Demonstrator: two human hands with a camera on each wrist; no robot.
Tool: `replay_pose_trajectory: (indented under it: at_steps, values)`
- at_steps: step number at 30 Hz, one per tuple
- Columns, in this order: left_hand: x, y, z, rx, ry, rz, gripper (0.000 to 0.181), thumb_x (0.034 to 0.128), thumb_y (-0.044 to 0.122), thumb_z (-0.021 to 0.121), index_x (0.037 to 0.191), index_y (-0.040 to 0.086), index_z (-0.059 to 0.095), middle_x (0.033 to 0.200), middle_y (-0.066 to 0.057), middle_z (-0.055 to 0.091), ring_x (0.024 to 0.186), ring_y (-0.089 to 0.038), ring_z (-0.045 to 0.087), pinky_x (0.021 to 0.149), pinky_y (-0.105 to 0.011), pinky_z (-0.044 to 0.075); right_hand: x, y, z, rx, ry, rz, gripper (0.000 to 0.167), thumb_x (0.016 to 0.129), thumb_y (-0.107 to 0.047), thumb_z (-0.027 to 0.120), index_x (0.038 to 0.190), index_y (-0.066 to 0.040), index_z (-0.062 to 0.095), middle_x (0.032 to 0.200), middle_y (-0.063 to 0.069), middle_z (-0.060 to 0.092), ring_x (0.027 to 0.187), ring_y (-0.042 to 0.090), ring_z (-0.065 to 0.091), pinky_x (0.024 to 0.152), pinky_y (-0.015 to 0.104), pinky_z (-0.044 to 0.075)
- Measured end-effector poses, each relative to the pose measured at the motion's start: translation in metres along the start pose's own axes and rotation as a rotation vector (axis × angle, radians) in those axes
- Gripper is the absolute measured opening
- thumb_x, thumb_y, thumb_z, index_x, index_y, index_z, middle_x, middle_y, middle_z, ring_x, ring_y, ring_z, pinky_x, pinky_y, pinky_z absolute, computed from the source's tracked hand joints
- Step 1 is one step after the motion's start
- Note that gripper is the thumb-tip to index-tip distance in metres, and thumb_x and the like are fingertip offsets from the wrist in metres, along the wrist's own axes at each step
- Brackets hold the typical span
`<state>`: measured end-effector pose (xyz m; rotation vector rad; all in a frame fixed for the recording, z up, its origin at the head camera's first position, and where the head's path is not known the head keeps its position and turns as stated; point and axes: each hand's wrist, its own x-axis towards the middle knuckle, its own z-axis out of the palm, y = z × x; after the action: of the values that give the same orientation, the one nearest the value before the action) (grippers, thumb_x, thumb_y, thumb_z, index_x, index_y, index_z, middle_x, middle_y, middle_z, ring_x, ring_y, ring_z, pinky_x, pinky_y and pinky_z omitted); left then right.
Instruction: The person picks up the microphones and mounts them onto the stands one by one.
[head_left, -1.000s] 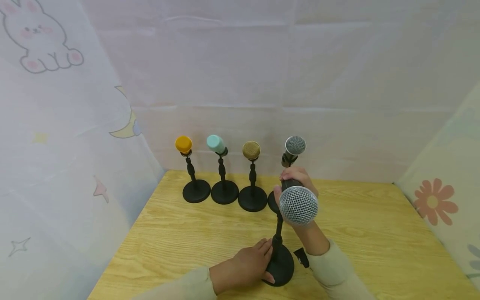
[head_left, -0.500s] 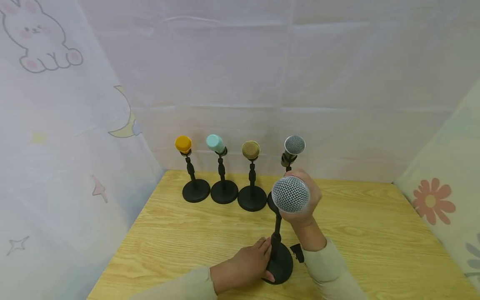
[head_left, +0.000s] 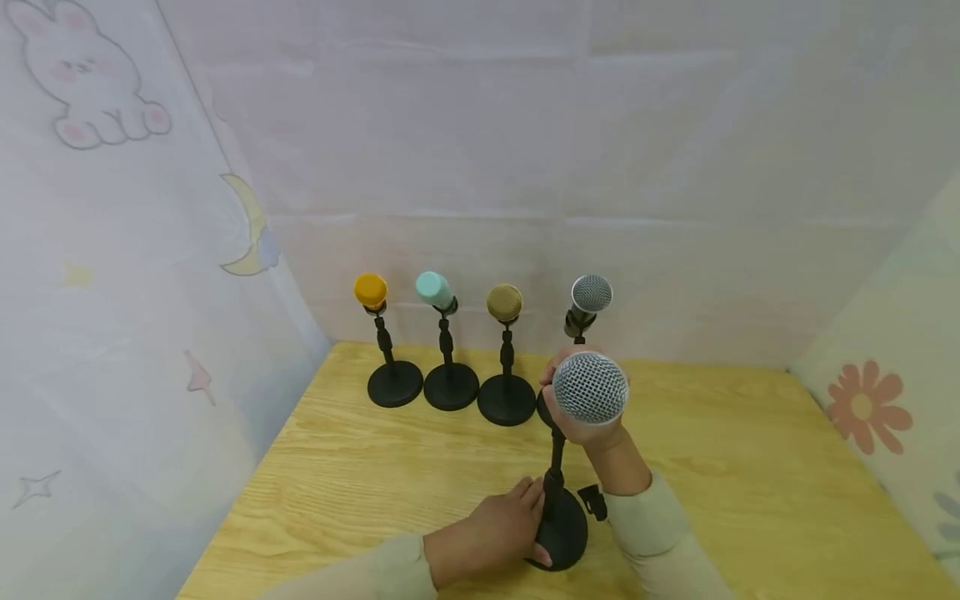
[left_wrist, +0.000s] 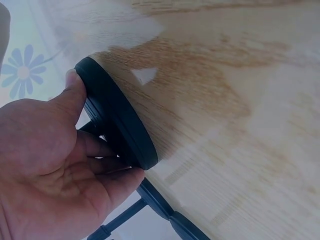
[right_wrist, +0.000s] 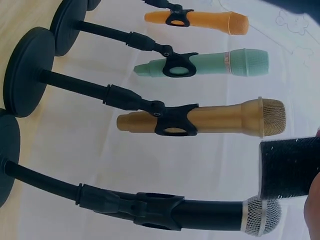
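My right hand (head_left: 588, 421) grips a black microphone with a silver mesh head (head_left: 591, 388), above the nearest stand. In the right wrist view, the flat black lower end of that microphone (right_wrist: 290, 167) shows beside a fingertip. Below it, my left hand (head_left: 495, 529) holds the round black base of the desk microphone stand (head_left: 567, 537). In the left wrist view, thumb and fingertips lie on the rim of the base (left_wrist: 120, 115). The stand's pole (head_left: 557, 454) rises toward the held microphone; its top is hidden behind the right hand and mesh head.
At the back, stands hold an orange microphone (head_left: 371, 290), a mint one (head_left: 433, 287), a gold one (head_left: 504, 302) and a silver-headed black one (head_left: 592, 294). A small black piece (head_left: 592, 502) shows beside my right wrist. Cloth walls border the wooden table (head_left: 360, 483).
My right hand and its microphone have risen slightly in the head view, shifting left and then a little right, with the wrist turning. The left hand and base stay nearly still.
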<state>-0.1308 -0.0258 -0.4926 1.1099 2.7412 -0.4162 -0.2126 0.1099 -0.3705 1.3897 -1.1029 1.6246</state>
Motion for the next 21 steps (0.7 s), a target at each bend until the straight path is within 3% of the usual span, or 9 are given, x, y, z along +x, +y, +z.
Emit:
replay_pose_trajectory:
  at_steps: [2, 3, 6, 10, 13, 17, 19, 21]
  values:
    - [0.000, 0.001, 0.001, -0.019, -0.008, -0.007, 0.086, 0.0890, 0.076, 0.045, 0.153, 0.018, 0.047, 0.163, 0.005, 0.034, 0.148, -0.011, 0.034, 0.098, -0.017, 0.049, -0.001, -0.002, 0.001, 0.027, -0.023, 0.068, 0.027, 0.096, -0.014, 0.066, 0.104, 0.010, 0.056, 0.099, 0.005, 0.067, 0.084, 0.012, 0.066, 0.078, 0.020, 0.057]
    - [0.000, 0.001, 0.001, -0.018, -0.009, -0.009, 0.086, 0.0890, 0.076, 0.045, 0.153, 0.018, 0.047, 0.163, 0.005, 0.033, 0.148, -0.011, 0.034, 0.099, -0.017, 0.049, 0.000, -0.003, 0.000, -0.055, -0.019, 0.057, 0.034, 0.093, -0.015, 0.071, 0.100, 0.013, 0.054, 0.098, 0.004, 0.067, 0.083, 0.011, 0.066, 0.078, 0.019, 0.056]
    - [0.000, 0.001, 0.003, 0.001, 0.005, -0.011, 0.087, 0.0892, 0.076, 0.044, 0.153, 0.018, 0.046, 0.163, 0.005, 0.033, 0.148, -0.011, 0.035, 0.100, -0.017, 0.047, 0.000, -0.007, 0.000, -0.097, -0.009, 0.088, 0.041, 0.091, -0.016, 0.075, 0.098, 0.018, 0.054, 0.099, 0.008, 0.068, 0.090, 0.017, 0.067, 0.086, 0.025, 0.056]
    - [0.000, 0.002, 0.004, 0.001, 0.019, -0.004, 0.086, 0.0903, 0.075, 0.046, 0.153, 0.017, 0.047, 0.162, 0.004, 0.035, 0.148, -0.012, 0.035, 0.103, -0.017, 0.045, -0.001, -0.020, 0.000, -0.295, -0.013, 0.148, 0.049, 0.089, -0.024, 0.078, 0.099, 0.019, 0.057, 0.096, 0.016, 0.065, 0.095, 0.023, 0.064, 0.094, 0.026, 0.052]
    - [0.001, 0.002, 0.005, -0.016, 0.020, 0.000, 0.085, 0.0905, 0.074, 0.047, 0.154, 0.016, 0.046, 0.163, 0.004, 0.034, 0.148, -0.012, 0.035, 0.104, -0.018, 0.045, -0.002, -0.032, 0.000, -0.453, -0.063, 0.254, 0.050, 0.089, -0.030, 0.078, 0.104, 0.013, 0.059, 0.098, 0.017, 0.063, 0.097, 0.019, 0.062, 0.096, 0.019, 0.050]
    - [0.001, 0.002, 0.006, -0.020, 0.014, -0.001, 0.086, 0.0900, 0.074, 0.045, 0.154, 0.017, 0.046, 0.163, 0.004, 0.033, 0.149, -0.012, 0.033, 0.105, -0.018, 0.044, 0.000, -0.042, -0.002, -0.516, -0.149, 0.422, 0.041, 0.078, -0.006, 0.083, 0.109, 0.006, 0.060, 0.101, 0.014, 0.063, 0.099, 0.014, 0.060, 0.096, 0.014, 0.047]
    - [0.001, 0.002, 0.007, -0.019, 0.009, -0.006, 0.086, 0.0898, 0.075, 0.045, 0.154, 0.018, 0.045, 0.164, 0.005, 0.032, 0.149, -0.011, 0.032, 0.106, -0.018, 0.043, 0.003, -0.045, -0.004, -0.501, -0.209, 0.493, 0.047, 0.070, 0.006, 0.085, 0.110, 0.002, 0.060, 0.101, 0.010, 0.062, 0.096, 0.014, 0.059, 0.093, 0.015, 0.047]
    - [0.001, 0.002, 0.006, -0.021, 0.006, -0.010, 0.086, 0.0897, 0.075, 0.045, 0.154, 0.018, 0.045, 0.164, 0.005, 0.032, 0.149, -0.011, 0.032, 0.107, -0.018, 0.042, 0.007, -0.045, -0.006, -0.484, -0.268, 0.533, 0.050, 0.068, 0.007, 0.087, 0.109, -0.003, 0.061, 0.101, 0.005, 0.062, 0.092, 0.013, 0.058, 0.088, 0.016, 0.048]
